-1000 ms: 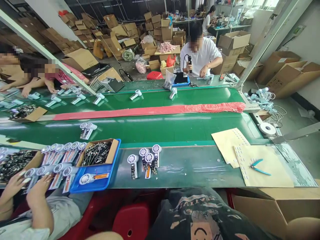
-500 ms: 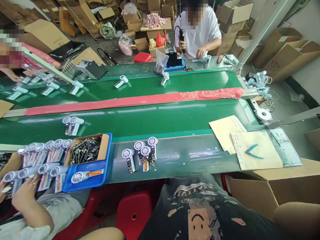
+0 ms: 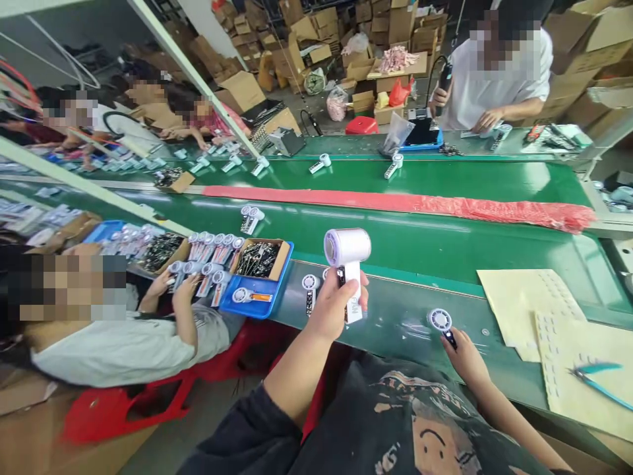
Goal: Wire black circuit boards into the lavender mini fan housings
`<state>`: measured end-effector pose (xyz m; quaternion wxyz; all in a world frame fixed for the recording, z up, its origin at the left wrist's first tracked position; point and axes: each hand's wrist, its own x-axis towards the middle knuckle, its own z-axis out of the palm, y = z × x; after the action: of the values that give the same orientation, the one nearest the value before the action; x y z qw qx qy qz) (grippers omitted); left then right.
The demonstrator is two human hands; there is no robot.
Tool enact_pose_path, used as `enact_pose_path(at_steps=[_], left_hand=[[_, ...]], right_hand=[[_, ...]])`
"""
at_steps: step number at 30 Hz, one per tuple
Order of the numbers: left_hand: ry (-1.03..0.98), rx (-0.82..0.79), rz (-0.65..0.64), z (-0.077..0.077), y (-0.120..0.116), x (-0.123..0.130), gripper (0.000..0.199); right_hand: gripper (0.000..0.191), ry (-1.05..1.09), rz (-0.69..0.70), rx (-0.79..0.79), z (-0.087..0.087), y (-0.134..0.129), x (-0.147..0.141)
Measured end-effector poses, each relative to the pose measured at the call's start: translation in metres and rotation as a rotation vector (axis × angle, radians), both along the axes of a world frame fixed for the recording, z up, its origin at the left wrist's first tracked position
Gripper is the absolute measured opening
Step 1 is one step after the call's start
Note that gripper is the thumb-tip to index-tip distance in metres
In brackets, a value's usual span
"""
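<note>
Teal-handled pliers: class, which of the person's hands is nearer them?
Right: the right hand sits left of the pliers; the left hand sits much farther left.

A dark T-shirt [image 3: 366,422] with a loose sleeve [image 3: 230,442] and tan cartoon-face print [image 3: 438,445]

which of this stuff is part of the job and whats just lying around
In use:
- white handheld fan, gripped in the left hand
- small fan head on a black board, pinched by the right hand

Lying about:
- teal-handled pliers
- yellow paper sheets
- red plastic film
</note>
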<state>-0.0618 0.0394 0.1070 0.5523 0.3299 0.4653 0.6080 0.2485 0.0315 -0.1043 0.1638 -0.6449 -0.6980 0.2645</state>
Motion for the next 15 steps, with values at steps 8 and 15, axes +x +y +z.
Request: enact_pose_path(at_steps=[8, 15], left_hand=[[-0.237, -0.042, -0.091, 0.019, -0.011, 0.002, 0.052], [-0.055, 0.013, 0.020, 0.007, -0.016, 0.002, 0.049]], right_hand=[[0.033, -0.016, 0.049, -0.063, -0.047, 0.002, -0.004], [0.066, 0.138, -0.087, 0.360, 0.034, 0.007, -0.028]])
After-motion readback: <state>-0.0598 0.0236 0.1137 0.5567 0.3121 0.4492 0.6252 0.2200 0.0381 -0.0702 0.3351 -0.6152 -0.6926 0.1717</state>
